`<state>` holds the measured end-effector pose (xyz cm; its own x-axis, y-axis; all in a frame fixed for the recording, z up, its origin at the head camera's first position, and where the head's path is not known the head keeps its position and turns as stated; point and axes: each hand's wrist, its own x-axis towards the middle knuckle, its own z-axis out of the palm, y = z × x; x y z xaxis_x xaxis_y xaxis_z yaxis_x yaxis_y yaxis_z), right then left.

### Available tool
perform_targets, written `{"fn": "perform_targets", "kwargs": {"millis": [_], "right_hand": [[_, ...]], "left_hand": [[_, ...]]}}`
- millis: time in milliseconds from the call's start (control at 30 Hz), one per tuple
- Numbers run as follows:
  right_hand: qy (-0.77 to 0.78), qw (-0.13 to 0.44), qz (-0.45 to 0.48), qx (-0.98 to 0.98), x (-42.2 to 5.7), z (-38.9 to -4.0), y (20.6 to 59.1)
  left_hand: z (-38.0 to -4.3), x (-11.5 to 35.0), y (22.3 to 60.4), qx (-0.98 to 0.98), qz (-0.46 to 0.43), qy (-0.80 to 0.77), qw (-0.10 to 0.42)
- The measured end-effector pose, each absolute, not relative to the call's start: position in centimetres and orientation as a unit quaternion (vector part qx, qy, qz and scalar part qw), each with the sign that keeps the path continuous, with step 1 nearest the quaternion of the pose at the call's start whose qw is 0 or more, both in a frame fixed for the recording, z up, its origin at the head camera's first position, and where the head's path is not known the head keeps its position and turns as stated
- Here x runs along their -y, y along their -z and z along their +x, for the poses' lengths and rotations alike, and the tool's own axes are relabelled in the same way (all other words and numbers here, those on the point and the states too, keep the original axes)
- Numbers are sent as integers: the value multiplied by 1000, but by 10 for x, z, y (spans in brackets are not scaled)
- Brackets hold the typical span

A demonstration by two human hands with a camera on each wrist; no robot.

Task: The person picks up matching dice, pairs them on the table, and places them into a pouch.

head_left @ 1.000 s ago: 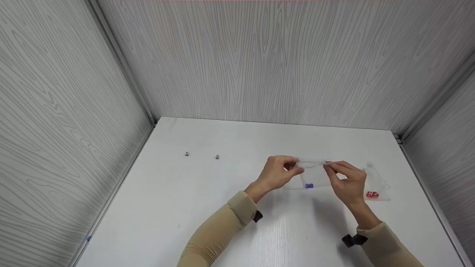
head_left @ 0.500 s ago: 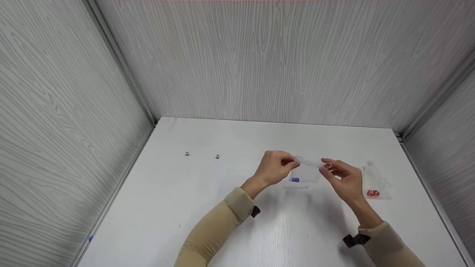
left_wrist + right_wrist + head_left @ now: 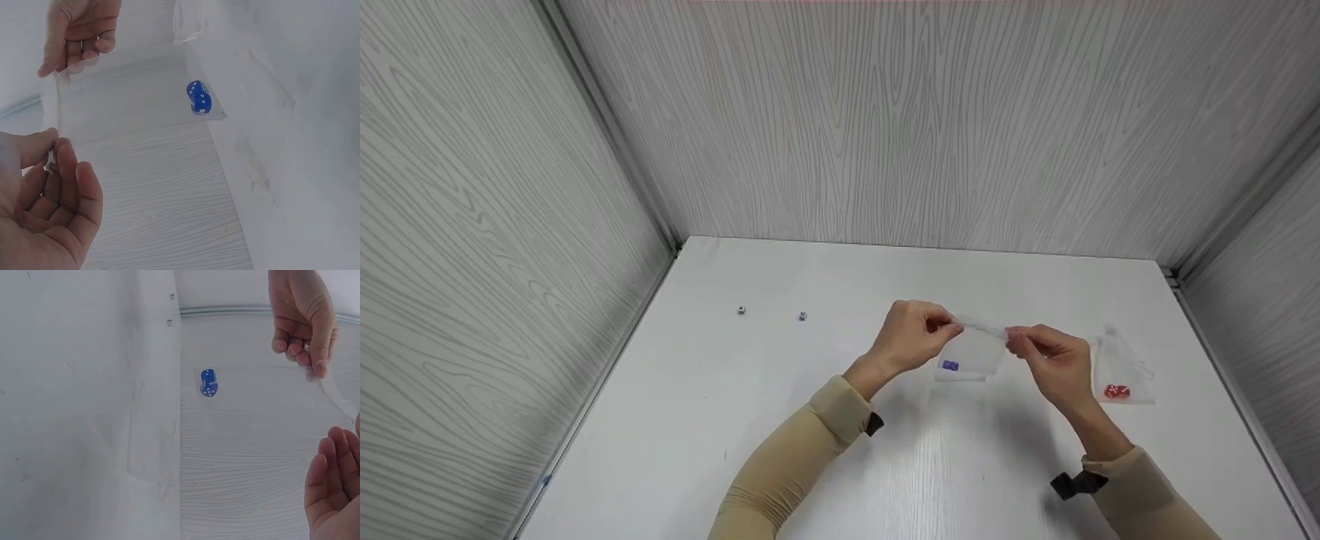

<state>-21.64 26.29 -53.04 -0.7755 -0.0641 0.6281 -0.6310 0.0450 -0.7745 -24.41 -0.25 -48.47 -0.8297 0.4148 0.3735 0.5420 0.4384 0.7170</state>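
Observation:
My left hand (image 3: 911, 337) and right hand (image 3: 1054, 360) each pinch one top corner of a sheer drawstring pouch (image 3: 979, 346), held up off the table. The pouch's top edge is stretched between them. Two blue dice (image 3: 199, 97) with white dots lie together in a bottom corner, on the left hand's side in the head view. Some white cord (image 3: 49, 163) pokes out between my left fingers. The right wrist view has the left hand (image 3: 306, 320) at the top and the right hand (image 3: 337, 489) partly cut off by the frame.
Another sheer pouch (image 3: 151, 439) lies flat on the white table (image 3: 660, 420) below the held one. To the right lies a pouch with red dice (image 3: 1117, 391) in it. Two small white dice (image 3: 742, 310) (image 3: 802, 316) sit apart at the back left. Wood-grain panels (image 3: 840, 135) enclose the table.
The pouch with the blue dice has shifted slightly left and its top edge is pulled straighter. The right fingers, spread at a cord loop half a second ago, now pinch the corner.

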Motion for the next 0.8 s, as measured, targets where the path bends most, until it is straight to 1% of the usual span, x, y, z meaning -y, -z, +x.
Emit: {"fn": "perform_targets", "kwargs": {"millis": [67,200,400,500,633,800], "right_hand": [[-660,214,251,675,-263,-217,531],[-664,221,240,673,-264,-216,531],[-670,234,232,666,-268,-215,530],[-689,235,216,651,-270,-214,528],[-716,237,181,631,-274,-213,525],[-732,238,146,621,-283,-211,523]], "left_hand": [[-244,3,485,846,-285,446,70],[-244,3,484,852,-277,439,62],[-244,3,482,855,-272,441,31],[-244,3,482,856,-277,436,25],[-245,5,484,859,-279,428,29],[-247,6,485,862,-279,421,46]]}}
